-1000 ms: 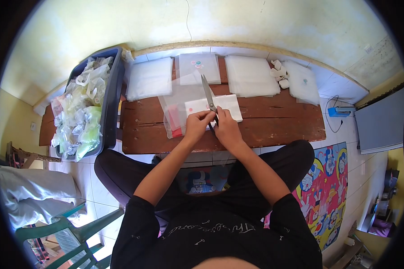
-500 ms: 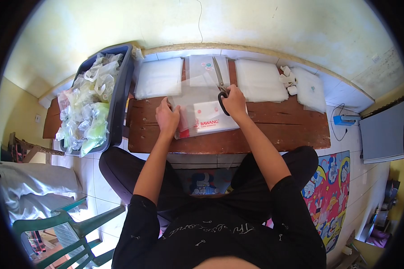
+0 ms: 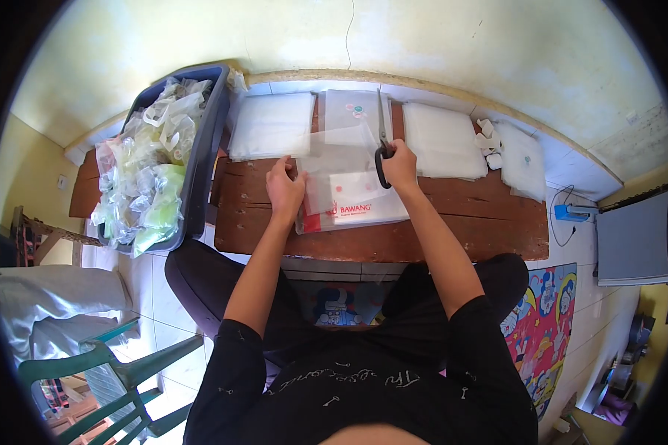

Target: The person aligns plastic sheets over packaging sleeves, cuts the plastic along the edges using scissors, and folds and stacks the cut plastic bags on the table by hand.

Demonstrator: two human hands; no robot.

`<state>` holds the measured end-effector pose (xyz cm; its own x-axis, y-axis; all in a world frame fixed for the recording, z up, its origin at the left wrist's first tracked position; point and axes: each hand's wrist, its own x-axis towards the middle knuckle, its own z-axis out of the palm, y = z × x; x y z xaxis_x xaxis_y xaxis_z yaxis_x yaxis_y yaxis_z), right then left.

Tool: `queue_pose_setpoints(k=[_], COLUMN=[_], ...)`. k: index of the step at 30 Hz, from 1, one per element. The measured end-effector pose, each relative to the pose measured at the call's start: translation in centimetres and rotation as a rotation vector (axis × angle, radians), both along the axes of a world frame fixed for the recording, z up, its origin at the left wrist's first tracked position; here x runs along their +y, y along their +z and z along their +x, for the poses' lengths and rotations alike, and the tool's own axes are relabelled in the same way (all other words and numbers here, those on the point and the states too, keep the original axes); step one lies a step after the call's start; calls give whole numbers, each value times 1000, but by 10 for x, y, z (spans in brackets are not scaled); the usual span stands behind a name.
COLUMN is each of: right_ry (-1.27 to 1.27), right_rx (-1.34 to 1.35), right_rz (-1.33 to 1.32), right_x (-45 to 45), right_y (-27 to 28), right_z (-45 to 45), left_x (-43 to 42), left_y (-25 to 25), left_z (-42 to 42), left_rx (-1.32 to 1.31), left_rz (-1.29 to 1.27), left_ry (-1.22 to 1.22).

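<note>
Prob. a home, w/ cartoon mat [image 3: 543, 326], tiled flr [image 3: 601, 311], green chair [image 3: 159, 358], low wooden tbl [image 3: 482, 222].

Before me a pale yellow wall [image 3: 289, 37], marked by a thin dark line [image 3: 350, 35], rises behind the red-brown wooden surface [image 3: 482, 226]. The white-tiled floor [image 3: 152, 291] glares with light at my left around a green chair [image 3: 159, 357], while a brightly coloured cartoon mat [image 3: 549, 326] covers part of it at my right. Farther right I see a grey panel [image 3: 634, 241], and at far left a small white fitting [image 3: 61, 182] on the wall.
</note>
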<state>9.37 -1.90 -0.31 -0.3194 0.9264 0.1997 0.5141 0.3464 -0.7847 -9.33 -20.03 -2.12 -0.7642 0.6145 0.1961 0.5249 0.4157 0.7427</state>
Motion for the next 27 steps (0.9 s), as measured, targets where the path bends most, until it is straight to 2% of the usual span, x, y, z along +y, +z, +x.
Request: queue_pose_setpoints(k=[4,8,13,17,23,25,26,27], right_ry=[-47,-55,-60,-58,-64,-18,-23,-38], right_rx=[27,-43,-63,-41,97,369,368,507], right_rz=[-119,-43,4,-21,-212,-538,-534,-678], right_x=[-10,-12,-9,-9,-2,-7,-8,-10], right_y=[6,3,-3,-2,-7,3,9,12], right_z=[31,43,36,33,38,47,50,54], left_x=[13,19,16,23,36,39,42,42], left_y=[5,7,7,2,6,7,9,15], left_z=[-2,4,10,-2,-11,-7,-5,-3], left_rx=[6,19,173,114,-99,-93,-95,-148], left_rz=[-74,-84,-116,-19,-47,-48,-45,-125], left_ry=[-30,-123,-196,-178,-198,-176,-182,-154])
